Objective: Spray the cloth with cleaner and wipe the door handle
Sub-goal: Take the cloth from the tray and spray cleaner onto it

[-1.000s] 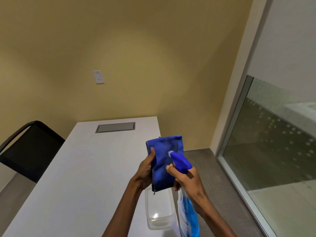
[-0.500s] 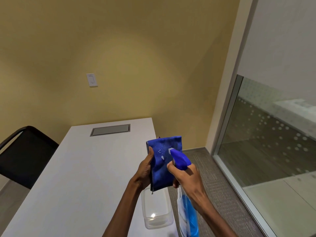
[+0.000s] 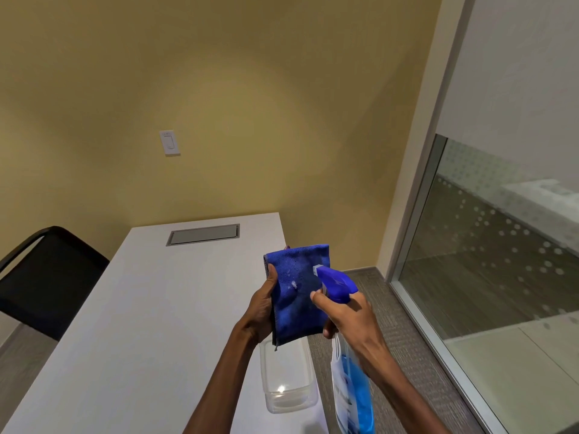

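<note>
My left hand (image 3: 261, 308) holds a folded blue cloth (image 3: 296, 296) upright over the table's right edge, thumb across its left side. White droplets of foam sit on the cloth's face. My right hand (image 3: 347, 314) grips a spray bottle (image 3: 352, 389) of blue cleaner by the neck, index finger on the trigger. Its blue nozzle head (image 3: 335, 281) points at the cloth from very close. No door handle is in view.
A white table (image 3: 141, 324) runs ahead with a metal cable hatch (image 3: 203, 234) at its far end. A clear plastic tub (image 3: 286, 380) stands under the cloth. A black chair (image 3: 47, 277) is at the left. A glass partition (image 3: 501, 261) lines the right.
The camera has tilted slightly upward, so wall and table sit lower in view. Both hands keep the same hold; foam spots have appeared on the cloth since the earliest frame.
</note>
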A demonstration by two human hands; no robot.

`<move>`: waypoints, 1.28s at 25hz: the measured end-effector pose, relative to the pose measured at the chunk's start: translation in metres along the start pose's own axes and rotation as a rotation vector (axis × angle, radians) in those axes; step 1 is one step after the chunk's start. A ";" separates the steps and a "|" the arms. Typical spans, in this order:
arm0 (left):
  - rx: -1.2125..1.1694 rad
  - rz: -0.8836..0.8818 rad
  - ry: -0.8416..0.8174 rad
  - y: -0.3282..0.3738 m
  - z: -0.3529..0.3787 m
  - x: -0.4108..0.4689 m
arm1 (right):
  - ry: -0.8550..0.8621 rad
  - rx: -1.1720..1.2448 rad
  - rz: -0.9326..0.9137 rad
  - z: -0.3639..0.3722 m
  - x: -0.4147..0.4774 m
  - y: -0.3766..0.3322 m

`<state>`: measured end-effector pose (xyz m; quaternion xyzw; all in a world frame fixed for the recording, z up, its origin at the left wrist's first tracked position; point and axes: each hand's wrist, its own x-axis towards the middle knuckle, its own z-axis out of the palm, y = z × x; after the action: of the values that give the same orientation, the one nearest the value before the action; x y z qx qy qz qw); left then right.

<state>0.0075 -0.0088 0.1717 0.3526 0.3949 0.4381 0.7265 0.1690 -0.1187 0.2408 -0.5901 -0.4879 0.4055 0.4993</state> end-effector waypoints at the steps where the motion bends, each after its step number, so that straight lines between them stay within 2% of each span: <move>1: -0.010 0.002 0.002 0.001 -0.001 0.000 | -0.009 0.018 0.005 -0.003 -0.001 0.000; 11: -0.109 0.016 -0.054 0.011 -0.007 -0.004 | 0.187 -0.020 0.047 -0.021 0.000 -0.001; 17: -0.056 0.007 -0.063 0.013 -0.002 -0.006 | 0.055 0.028 -0.012 -0.012 -0.007 -0.006; 24: -0.011 -0.005 -0.039 0.016 -0.003 -0.007 | 0.049 -0.082 -0.016 -0.001 -0.009 0.001; 28: -0.061 0.002 -0.048 0.021 -0.007 -0.008 | -0.044 0.067 -0.035 -0.002 -0.007 0.006; 32: -0.095 0.004 -0.053 0.022 -0.018 -0.008 | -0.046 0.114 -0.051 0.009 0.008 0.026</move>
<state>-0.0186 -0.0046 0.1848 0.3301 0.3537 0.4484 0.7516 0.1659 -0.1100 0.2139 -0.5384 -0.4905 0.4332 0.5309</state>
